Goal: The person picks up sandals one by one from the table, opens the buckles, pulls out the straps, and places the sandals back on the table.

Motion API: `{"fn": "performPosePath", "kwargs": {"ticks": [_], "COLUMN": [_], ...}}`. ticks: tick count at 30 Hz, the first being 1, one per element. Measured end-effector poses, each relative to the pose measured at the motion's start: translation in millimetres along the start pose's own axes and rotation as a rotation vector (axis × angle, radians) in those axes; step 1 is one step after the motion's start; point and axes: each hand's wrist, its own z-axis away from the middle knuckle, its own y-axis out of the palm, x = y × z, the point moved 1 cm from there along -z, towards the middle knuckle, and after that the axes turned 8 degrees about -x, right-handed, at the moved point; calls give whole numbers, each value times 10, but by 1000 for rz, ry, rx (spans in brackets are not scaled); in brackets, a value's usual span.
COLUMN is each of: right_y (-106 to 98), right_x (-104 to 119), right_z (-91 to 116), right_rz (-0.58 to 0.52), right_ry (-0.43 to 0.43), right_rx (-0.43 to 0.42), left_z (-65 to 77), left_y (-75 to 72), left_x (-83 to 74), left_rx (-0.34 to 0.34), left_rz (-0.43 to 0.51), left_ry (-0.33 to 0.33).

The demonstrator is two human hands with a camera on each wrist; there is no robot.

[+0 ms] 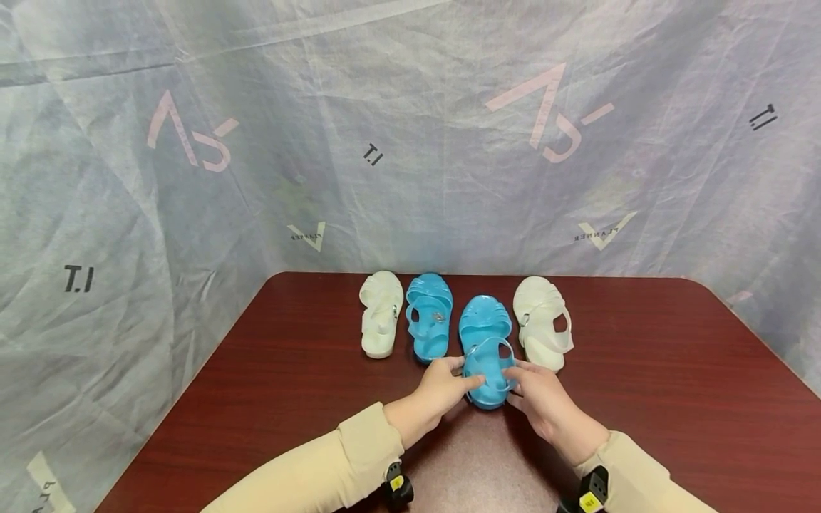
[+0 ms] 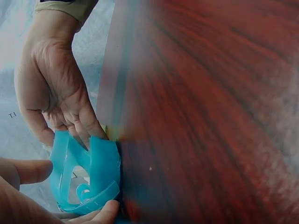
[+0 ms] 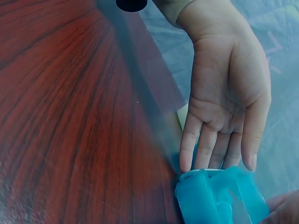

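Note:
Both hands are at the heel end of a blue sandal (image 1: 485, 322), whose toe points to the back of the table. My left hand (image 1: 436, 393) grips its left side, the thumb laid over the heel. On the opposite side my right hand (image 1: 546, 402) pinches the heel, with its thumb at the strap and fingers along the outside. In the left wrist view, the sandal's heel and strap (image 2: 105, 163) show between the two hands. A second blue sandal (image 1: 430, 317) lies just left of the held one, beyond the left hand's fingertips.
A white sandal (image 1: 380, 317) lies at the left end of the row, and another white sandal (image 1: 540, 313) at the right end, close to the right hand. All are on a dark red wooden table (image 1: 667, 356). A grey printed cloth (image 1: 423, 92) hangs behind it.

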Motion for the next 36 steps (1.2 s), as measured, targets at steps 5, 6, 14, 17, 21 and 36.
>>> {"fn": "performPosePath", "kwargs": {"ticks": [5,6,14,17,21,36], "right_y": [0,-2,-20,-21,-14,-20], "right_x": [-6,-8,-21,-32,-48,-73], "right_z": [12,15,43,52,66,98], "right_rz": [2,4,15,15,12,13], "right_ry": [5,7,1,-5,-3,24], "right_rx": [1,4,22,30,16,6], "left_z": [33,38,71,83,113,176], "left_y": [-7,-8,-4,-4,-8,-6], "left_x": [-14,-16,-20,-11,-6,-12], "left_rx": [-6,-8,-14,-15,-7,-8], "left_rz": [-9,-10,-23,-20,-4,8], "left_ry": [6,7,5,8,14,-2]}}
